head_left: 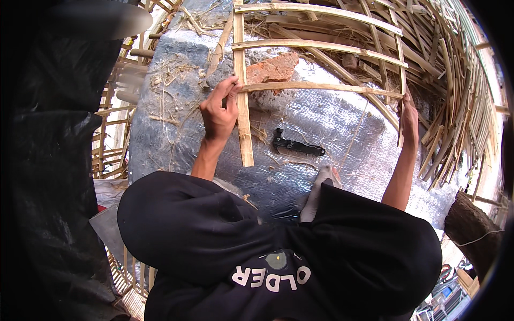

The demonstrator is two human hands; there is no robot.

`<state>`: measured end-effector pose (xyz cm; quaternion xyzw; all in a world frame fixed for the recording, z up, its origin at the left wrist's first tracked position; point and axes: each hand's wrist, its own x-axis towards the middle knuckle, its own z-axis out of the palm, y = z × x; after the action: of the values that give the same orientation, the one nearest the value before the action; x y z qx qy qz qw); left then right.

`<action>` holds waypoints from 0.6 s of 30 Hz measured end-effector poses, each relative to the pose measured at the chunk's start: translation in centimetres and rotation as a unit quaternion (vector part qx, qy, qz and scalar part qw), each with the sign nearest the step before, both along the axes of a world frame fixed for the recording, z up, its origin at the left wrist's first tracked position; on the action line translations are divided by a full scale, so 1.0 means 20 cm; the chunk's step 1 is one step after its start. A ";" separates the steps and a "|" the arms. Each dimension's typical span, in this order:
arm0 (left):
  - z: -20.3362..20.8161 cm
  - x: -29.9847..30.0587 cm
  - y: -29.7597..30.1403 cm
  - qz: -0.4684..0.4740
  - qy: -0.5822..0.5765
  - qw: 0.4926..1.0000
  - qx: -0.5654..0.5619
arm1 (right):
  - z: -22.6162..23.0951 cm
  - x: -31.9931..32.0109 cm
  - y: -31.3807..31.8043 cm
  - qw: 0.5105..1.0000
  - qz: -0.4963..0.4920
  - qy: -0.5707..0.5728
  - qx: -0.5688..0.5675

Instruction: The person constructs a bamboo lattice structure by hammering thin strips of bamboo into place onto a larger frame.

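Observation:
A ladder-like bamboo frame [321, 45] of two long side strips and several cross slats spans the space in front of me. My left hand [220, 108] pinches the left side strip [244, 128] where the nearest cross slat [321, 85] meets it. At that slat's other end, my right hand [408, 115] is closed on the right joint, its fingers partly hidden. Below the frame, a black stapler-like tool [297, 144] lies on the silvery sheet [342, 134]. I cannot make out its exact kind.
A broken reddish brick chunk [274, 67] rests on a grey lump under the frame. Bamboo strips [455, 91] are piled at the right and far side. A dark log [474, 224] stands at the right edge. Black plastic sheeting [59, 160] hangs at the left, beside bamboo lattice [110, 136].

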<state>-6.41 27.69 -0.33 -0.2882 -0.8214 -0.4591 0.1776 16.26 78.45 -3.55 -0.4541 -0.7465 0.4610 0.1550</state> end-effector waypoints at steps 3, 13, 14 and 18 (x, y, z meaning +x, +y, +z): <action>0.00 0.00 -0.02 0.000 0.013 1.000 0.005 | 0.00 -0.05 -0.07 0.999 -0.005 0.031 -0.008; 0.01 0.03 0.01 0.018 0.037 0.999 -0.008 | -0.02 -0.02 0.00 0.999 -0.022 -0.002 -0.025; 0.01 0.03 0.01 0.029 0.025 0.999 -0.003 | -0.01 -0.01 -0.01 1.000 -0.022 0.003 -0.016; 0.03 0.06 0.02 0.052 -0.014 0.998 0.010 | 0.05 -0.05 -0.11 0.999 -0.015 0.047 -0.014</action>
<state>-5.16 28.02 0.28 -0.2366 -0.8331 -0.4614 0.1926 15.29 76.22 -2.58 -0.4456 -0.7249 0.4895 0.1904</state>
